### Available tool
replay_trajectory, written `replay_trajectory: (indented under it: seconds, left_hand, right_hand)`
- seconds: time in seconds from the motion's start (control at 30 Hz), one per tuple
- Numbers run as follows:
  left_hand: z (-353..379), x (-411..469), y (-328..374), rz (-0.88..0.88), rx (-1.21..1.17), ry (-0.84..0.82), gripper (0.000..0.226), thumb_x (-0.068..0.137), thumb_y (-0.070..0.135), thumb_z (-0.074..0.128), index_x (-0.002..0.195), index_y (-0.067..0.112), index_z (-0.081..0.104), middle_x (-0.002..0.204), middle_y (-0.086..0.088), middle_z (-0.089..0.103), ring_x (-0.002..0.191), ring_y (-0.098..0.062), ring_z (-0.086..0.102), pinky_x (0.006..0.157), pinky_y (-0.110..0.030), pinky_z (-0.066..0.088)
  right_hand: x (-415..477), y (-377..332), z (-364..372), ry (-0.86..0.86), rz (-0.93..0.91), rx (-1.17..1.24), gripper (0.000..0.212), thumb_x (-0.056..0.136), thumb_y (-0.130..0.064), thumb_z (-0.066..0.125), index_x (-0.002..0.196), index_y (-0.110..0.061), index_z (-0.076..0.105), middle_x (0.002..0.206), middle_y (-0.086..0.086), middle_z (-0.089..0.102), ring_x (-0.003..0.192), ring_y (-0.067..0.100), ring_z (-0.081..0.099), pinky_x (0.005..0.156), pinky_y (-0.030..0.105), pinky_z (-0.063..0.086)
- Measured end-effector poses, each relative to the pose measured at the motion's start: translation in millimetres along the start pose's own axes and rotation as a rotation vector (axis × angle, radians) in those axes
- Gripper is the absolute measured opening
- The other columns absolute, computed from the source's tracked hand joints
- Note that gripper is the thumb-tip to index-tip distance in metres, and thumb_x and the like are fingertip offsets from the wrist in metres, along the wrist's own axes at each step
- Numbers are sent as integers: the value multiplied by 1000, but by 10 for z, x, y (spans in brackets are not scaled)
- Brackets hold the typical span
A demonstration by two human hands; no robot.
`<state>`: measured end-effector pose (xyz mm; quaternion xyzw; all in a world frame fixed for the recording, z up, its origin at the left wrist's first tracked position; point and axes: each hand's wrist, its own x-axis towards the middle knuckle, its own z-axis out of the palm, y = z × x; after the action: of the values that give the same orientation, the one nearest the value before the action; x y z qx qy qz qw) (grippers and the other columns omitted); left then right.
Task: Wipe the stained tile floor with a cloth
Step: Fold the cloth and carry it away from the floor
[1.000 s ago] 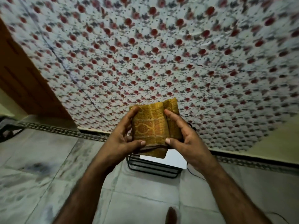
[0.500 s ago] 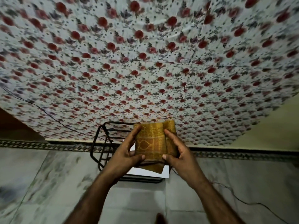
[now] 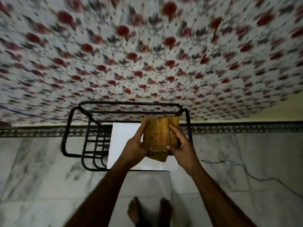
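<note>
Folded yellow cloth (image 3: 155, 136) gripped between left hand (image 3: 135, 147) and right hand (image 3: 183, 149), above black wire rack (image 3: 91, 145) and white sheet (image 3: 123, 140) on marble tile floor (image 3: 41, 177). Bare feet (image 3: 149, 210) below; dark cable (image 3: 262, 178) rightward.

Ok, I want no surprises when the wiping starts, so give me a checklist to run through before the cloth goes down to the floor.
1. Cloth in hand: ok, the left hand and right hand both hold it.
2. Cloth folded into a pad: ok, it shows as a folded bundle.
3. Cloth on the floor: not ok, it is held up above the black metal rack.
4. Stain located: cannot tell, the marbled tiles are blurred.
5. Cable out of the way: cannot tell, it trails across the tiles on the right.
6. Bare feet clear of the spot: cannot tell.
</note>
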<state>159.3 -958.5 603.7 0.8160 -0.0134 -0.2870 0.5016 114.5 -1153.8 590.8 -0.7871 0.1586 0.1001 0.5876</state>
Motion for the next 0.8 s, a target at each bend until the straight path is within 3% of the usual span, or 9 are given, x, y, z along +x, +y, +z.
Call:
replay_trajectory:
  seconds: [0.13, 0.23, 0.3, 0.43, 0.53, 0.6, 0.7, 0.8]
  left_hand:
    - [257, 520, -645, -50, 79, -47, 107, 85, 7, 75, 162, 39, 7, 154, -7, 48, 107, -32, 70, 94, -52, 58]
    - [495, 864, -1097, -79, 156, -131, 100, 94, 14, 69, 161, 34, -2, 148, -16, 53, 117, -33, 65, 97, -36, 52]
    - [634, 1052, -1314, -80, 199, -155, 94, 98, 17, 62, 160, 31, -7, 150, -19, 51, 124, -35, 60, 98, -32, 47]
    - [829, 1330, -1572, -139, 202, -163, 84, 103, 27, 55, 160, 35, -6, 157, -11, 44, 130, -24, 55, 98, -26, 43]
    - [932, 1433, -1664, -121, 280, -111, 86, 99, 31, 61, 161, 34, 0, 162, -6, 38, 139, -26, 47, 108, -33, 40]
    - [989, 1450, -1675, -98, 405, -90, 96, 93, 33, 69, 162, 28, 2, 168, -7, 24, 143, -33, 41, 112, -39, 37]
    - [1088, 1363, -1667, -53, 749, -22, 103, 87, 45, 68, 163, 20, 3, 170, -16, -6, 142, -43, 29, 111, -52, 38]
    - [1128, 1335, -1799, 174, 814, 27, 85, 82, 41, 57, 154, 1, 36, 164, -27, 25, 139, -48, 44, 106, -56, 46]
  right_hand:
    - [376, 677, 242, 17, 81, -30, 85, 87, 16, 64, 142, -45, 42, 144, -12, 44, 133, 16, 48, 109, 49, 52]
    - [587, 1203, 406, 18, 139, -42, 86, 87, 22, 57, 141, -42, 40, 144, -12, 41, 137, 17, 45, 111, 43, 50]
    - [703, 1490, 460, 18, 145, -68, 84, 87, 22, 56, 144, -38, 40, 143, -12, 41, 138, 18, 45, 112, 41, 48]
    - [956, 1864, 512, -7, 180, -115, 82, 88, 19, 60, 155, -25, 39, 144, -12, 36, 144, 24, 41, 117, 48, 42]
    - [1072, 1964, 552, -11, 180, -212, 82, 87, 15, 63, 156, -20, 37, 150, -3, 38, 146, 29, 38, 121, 37, 34]
    - [1123, 1969, 594, -5, 174, -327, 82, 88, 5, 67, 158, -20, 34, 157, 10, 35, 144, 34, 39, 119, 35, 33]
    - [1105, 1917, 673, 8, 186, -562, 92, 86, -27, 80, 160, -27, 26, 162, 13, 22, 142, 40, 40, 114, 51, 43]
    - [1030, 1922, 759, 32, 56, -880, 115, 75, -54, 85, 161, -17, 18, 167, 17, 16, 148, 41, 30, 115, 53, 38]
